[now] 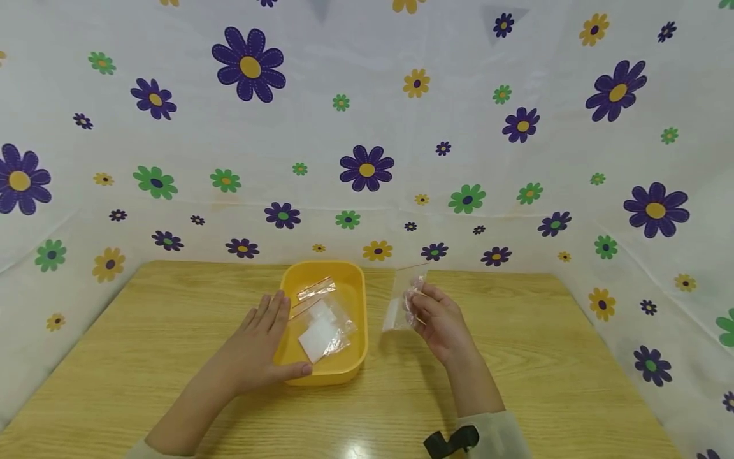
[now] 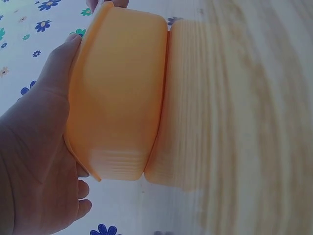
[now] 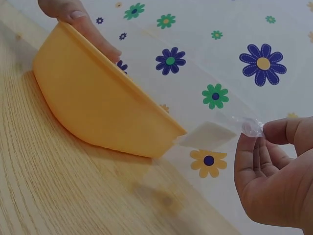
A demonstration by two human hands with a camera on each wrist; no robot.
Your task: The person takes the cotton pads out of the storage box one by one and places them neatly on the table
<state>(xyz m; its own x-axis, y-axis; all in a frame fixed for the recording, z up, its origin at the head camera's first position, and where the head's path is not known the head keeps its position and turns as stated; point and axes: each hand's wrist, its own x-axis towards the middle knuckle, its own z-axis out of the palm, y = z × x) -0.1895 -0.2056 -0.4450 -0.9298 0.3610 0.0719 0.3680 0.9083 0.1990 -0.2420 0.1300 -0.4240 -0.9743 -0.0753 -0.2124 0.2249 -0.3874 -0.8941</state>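
A yellow plastic basin stands on the table, with clear zip bags inside that hold white square pieces. My left hand rests on the basin's left rim, fingers straight and thumb over the near corner. In the left wrist view the same hand lies along the rim. To the right of the basin, my right hand pinches a clear zip bag by its side, held up off the table. A flat white piece shows in that bag's lower end in the right wrist view.
The wooden table runs back to a white cloth printed with flowers, which also hangs along both sides. A black strap mount sits at the right sleeve.
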